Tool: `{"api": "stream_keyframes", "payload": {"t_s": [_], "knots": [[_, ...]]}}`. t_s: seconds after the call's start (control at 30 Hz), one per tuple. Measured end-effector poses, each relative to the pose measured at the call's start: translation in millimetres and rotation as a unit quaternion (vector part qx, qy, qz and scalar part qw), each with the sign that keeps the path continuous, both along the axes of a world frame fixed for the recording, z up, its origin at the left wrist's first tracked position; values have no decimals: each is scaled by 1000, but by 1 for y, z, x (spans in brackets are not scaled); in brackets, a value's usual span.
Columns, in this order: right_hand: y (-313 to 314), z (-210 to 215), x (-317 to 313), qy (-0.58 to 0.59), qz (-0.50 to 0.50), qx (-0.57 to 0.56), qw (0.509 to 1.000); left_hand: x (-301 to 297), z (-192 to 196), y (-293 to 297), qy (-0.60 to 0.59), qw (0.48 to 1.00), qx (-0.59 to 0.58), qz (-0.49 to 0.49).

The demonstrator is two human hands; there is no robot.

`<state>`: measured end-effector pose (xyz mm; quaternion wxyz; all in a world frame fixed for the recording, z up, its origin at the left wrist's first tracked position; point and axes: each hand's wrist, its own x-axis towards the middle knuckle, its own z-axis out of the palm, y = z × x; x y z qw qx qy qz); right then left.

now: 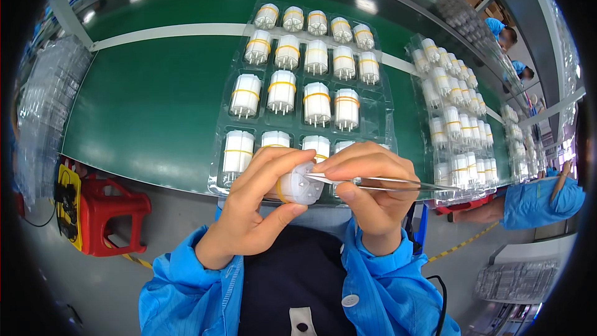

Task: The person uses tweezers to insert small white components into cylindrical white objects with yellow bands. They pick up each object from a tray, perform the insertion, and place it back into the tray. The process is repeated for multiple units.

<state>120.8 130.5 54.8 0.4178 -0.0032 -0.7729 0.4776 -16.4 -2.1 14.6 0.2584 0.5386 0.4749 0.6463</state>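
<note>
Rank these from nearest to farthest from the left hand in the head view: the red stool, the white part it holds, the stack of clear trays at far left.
1. White part, held in the left hand.
2. Red stool, lower left on the floor.
3. Stack of clear trays, far left edge.

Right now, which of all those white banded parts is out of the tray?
The white part in the left hand: it alone is lifted clear, with tweezers touching its end; the rest sit in tray pockets.
</note>
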Motion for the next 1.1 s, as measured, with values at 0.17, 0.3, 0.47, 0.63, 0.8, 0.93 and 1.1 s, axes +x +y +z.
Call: {"api": "stream_keyframes", "payload": {"t_s": [0.17,0.3,0.47,0.63,0.8,0.93,1.1], "knots": [[-2,-5,0,5,-26,-6,1000,0,-1,-1,18,1000,-2,7],[-4,-4,-2,1,-44,-6,999,2,-1,-2,35,999,-3,30],[-1,7,-3,-27,-30,56,998,1,-3,0,79,995,14,53],[3,13,-4,-52,-9,91,994,2,-4,2,88,994,15,68],[1,-3,0,9,8,-107,994,1,3,3,74,997,19,32],[0,-2,0,8,-7,-76,997,2,3,2,64,997,17,29],[-2,7,-2,-35,-51,23,998,3,3,6,120,991,21,61]]}}
